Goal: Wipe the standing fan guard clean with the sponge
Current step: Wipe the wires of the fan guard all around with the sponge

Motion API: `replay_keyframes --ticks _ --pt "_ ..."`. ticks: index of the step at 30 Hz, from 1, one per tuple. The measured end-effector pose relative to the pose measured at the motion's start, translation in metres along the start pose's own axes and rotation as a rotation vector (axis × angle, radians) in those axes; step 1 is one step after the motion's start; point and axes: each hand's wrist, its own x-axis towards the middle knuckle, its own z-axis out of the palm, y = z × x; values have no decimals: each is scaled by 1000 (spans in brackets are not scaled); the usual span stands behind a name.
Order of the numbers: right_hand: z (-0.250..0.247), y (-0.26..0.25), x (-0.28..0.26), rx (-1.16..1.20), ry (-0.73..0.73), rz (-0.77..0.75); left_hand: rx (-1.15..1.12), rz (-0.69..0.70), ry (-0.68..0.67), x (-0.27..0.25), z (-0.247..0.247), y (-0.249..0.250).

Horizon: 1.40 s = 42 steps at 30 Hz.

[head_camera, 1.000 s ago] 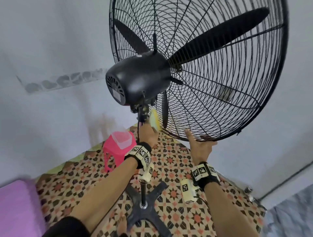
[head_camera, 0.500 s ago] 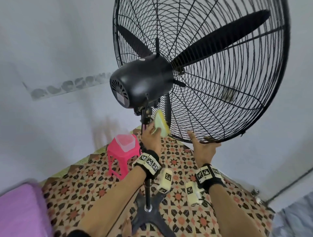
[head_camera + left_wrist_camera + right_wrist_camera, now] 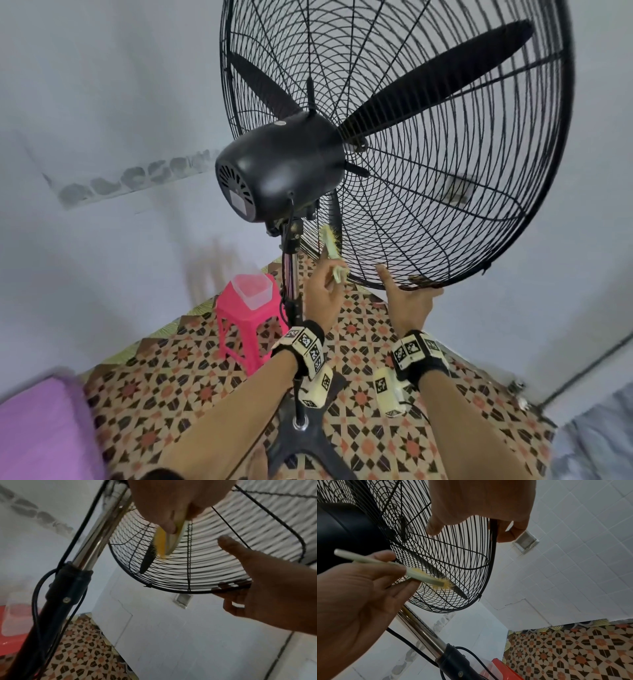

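A tall black standing fan fills the head view, its round wire guard [image 3: 428, 192] seen from behind with the black motor housing [image 3: 277, 168] in front. My left hand [image 3: 323, 291] pinches a thin pale green and yellow sponge [image 3: 330, 253] and lays it against the lower rear wires of the guard [image 3: 171, 568], close to the pole. In the right wrist view the sponge [image 3: 426, 577] shows yellow fibres on its face. My right hand [image 3: 409, 301] grips the guard's bottom rim [image 3: 494, 536], fingers curled over it, thumb stretched left.
The chrome pole [image 3: 291, 274] with its black cable runs down to a black cross base [image 3: 301, 442] on the patterned floor. A pink plastic stool [image 3: 246, 318] carrying a clear tub [image 3: 251, 287] stands left of the pole. White tiled walls are close behind.
My left hand has carried the sponge up and to the right along the lower guard wires. The right hand has kept its hold on the bottom rim.
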Motion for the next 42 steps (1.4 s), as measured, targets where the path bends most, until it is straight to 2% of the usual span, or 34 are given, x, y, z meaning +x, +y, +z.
replay_keyframes --ticks 2,4,8,15,17,21,27,29,31,33,37,39,42 --pt "1 1 0 8 1 -13 33 24 68 3 3 -2" --pt "2 0 0 10 -9 -7 45 -23 125 7 4 1" --pt "-2 0 -2 16 3 6 131 -74 78 20 -2 10" --pt "0 -2 -7 18 16 -10 177 -138 123 44 -21 -3" --pt "-1 -1 -6 23 36 -8 150 -105 82 32 -16 1" --pt "-1 0 -3 21 26 -16 67 68 -94 -13 -9 15" --pt "2 0 -8 -20 24 -1 94 -69 95 33 -32 -6" --pt "1 0 -7 -9 22 7 137 -67 32 30 -25 7" --pt "0 2 -6 17 35 5 125 -6 -72 14 -21 14" --pt "1 2 -7 34 47 0 88 33 -101 10 -25 12" --pt "5 2 -10 50 32 -44 89 -90 66 35 -29 4" --pt "4 0 -9 53 36 -55 116 -31 41 33 -26 13" --pt "2 0 -7 50 58 -65 89 94 -106 18 -27 22"
